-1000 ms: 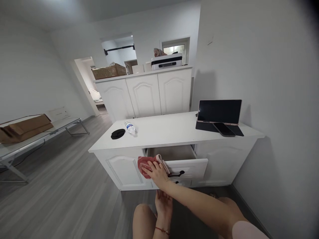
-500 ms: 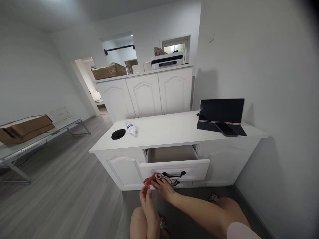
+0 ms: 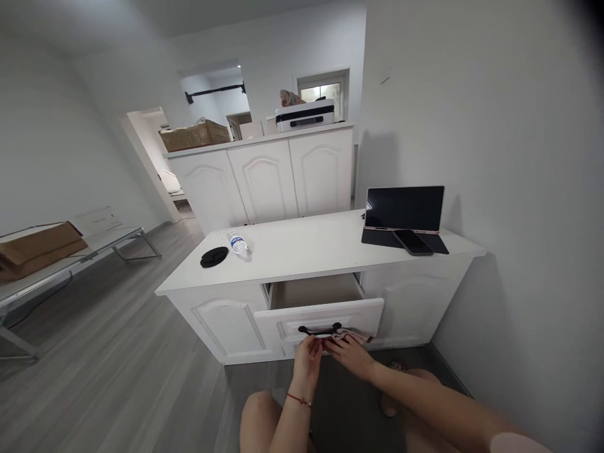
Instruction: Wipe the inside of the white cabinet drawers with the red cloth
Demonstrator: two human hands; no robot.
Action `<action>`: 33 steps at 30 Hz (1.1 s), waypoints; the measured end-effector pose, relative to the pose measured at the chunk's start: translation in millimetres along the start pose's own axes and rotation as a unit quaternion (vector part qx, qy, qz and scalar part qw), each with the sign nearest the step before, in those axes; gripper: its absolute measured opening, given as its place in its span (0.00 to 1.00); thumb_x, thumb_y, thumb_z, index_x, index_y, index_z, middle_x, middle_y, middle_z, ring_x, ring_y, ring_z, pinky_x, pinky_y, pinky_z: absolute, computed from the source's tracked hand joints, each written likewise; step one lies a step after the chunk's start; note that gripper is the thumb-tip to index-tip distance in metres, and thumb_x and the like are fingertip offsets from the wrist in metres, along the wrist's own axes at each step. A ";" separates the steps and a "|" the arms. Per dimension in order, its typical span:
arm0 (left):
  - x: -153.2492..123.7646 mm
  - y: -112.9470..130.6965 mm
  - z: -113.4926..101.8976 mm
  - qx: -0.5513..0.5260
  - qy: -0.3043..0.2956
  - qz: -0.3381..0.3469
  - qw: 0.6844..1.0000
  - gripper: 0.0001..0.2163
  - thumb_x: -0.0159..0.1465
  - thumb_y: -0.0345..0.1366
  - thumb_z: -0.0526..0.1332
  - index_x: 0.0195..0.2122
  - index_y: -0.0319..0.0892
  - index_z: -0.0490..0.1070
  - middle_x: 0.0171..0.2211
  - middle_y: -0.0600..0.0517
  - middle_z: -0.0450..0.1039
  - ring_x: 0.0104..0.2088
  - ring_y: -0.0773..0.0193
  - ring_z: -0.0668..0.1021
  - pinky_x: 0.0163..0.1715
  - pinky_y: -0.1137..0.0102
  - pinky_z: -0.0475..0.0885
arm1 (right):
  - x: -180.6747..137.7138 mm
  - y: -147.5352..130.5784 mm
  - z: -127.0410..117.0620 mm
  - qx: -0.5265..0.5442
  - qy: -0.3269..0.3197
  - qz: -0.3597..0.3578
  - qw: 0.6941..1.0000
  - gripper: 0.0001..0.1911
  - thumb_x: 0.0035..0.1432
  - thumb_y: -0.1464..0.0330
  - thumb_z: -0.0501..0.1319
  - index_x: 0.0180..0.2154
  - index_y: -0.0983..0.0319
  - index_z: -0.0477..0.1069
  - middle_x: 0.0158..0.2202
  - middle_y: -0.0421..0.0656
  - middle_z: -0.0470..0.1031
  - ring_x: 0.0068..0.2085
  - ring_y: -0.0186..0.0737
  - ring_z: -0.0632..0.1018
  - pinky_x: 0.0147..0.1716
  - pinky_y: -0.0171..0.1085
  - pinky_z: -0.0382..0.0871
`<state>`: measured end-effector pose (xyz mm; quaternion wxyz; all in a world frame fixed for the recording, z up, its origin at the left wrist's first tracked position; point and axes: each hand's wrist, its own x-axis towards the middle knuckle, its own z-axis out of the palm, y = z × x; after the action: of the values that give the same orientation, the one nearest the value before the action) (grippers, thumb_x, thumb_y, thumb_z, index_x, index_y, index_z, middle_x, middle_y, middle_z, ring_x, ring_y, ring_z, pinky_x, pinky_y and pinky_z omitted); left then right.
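A pale pink cloth [image 3: 348, 335] is held by the right hand [image 3: 352, 353], with the fingers closed on it, just below the front of the open drawer [image 3: 325, 314] in the middle of the desk [image 3: 306, 251]. The left hand [image 3: 309, 358] is raised beside it, fingers bent near the black drawer handle [image 3: 319, 329]; if it pinches the cloth cannot be told. A water bottle [image 3: 237, 243] and a black disc [image 3: 214, 257] lie near the left edge of the desk, a tablet [image 3: 404, 209] and a phone [image 3: 413, 242] at the right back corner.

On the cabinet top [image 3: 311, 251], the bottle [image 3: 237, 243] lies left, the tablet [image 3: 404, 208] right, the open drawer [image 3: 325, 311] below.
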<state>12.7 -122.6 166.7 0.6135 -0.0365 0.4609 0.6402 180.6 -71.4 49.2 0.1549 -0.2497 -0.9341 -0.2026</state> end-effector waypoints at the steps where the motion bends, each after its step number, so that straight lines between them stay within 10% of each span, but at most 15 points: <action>1: 0.1 -0.2 5.5 -0.001 0.001 -0.010 1.000 0.12 0.60 0.18 0.63 0.23 0.41 0.72 0.23 0.50 0.76 0.25 0.67 0.80 0.29 0.74 0.77 | -11.8 10.7 -4.4 -0.013 0.010 0.002 1.000 0.20 0.65 0.76 0.59 0.55 0.57 0.77 0.56 0.42 0.80 0.55 0.44 0.76 0.46 0.44 0.71; 11: 9.0 -16.6 9.4 -0.042 -0.037 0.014 0.998 0.12 0.62 0.18 0.64 0.27 0.41 0.72 0.26 0.52 0.78 0.25 0.71 0.79 0.30 0.76 0.78 | -67.7 76.3 -75.7 -0.088 0.132 0.131 0.979 0.26 0.63 0.78 0.59 0.55 0.45 0.78 0.51 0.40 0.82 0.51 0.47 0.73 0.50 0.47 0.62; 17: 18.8 -26.9 0.0 -0.024 -0.053 0.052 0.997 0.09 0.59 0.21 0.68 0.30 0.42 0.73 0.29 0.54 0.78 0.27 0.71 0.79 0.34 0.74 0.78 | -11.6 60.8 -94.8 -0.049 0.169 0.188 0.966 0.25 0.67 0.71 0.61 0.58 0.37 0.74 0.55 0.37 0.80 0.52 0.47 0.72 0.55 0.49 0.62; 25: 12.0 -20.5 3.7 -0.023 -0.063 0.041 0.997 0.12 0.57 0.18 0.64 0.33 0.43 0.76 0.30 0.51 0.79 0.29 0.66 0.80 0.31 0.72 0.75 | 106.4 17.1 -109.5 0.126 0.022 0.094 0.987 0.22 0.71 0.71 0.57 0.59 0.45 0.75 0.71 0.38 0.65 0.68 0.57 0.67 0.57 0.51 0.67; 33: 16.7 -21.4 -1.2 -0.019 -0.066 0.044 0.997 0.11 0.56 0.19 0.69 0.27 0.42 0.72 0.25 0.54 0.76 0.25 0.70 0.78 0.34 0.73 0.77 | 65.5 40.1 -106.7 0.098 0.030 0.111 0.989 0.22 0.70 0.70 0.58 0.60 0.44 0.74 0.70 0.40 0.67 0.67 0.55 0.69 0.56 0.50 0.67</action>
<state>25.5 -114.7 144.1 0.6133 0.0141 0.4081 0.6761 167.8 -61.8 179.7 0.2283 -0.3297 -0.9107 -0.0994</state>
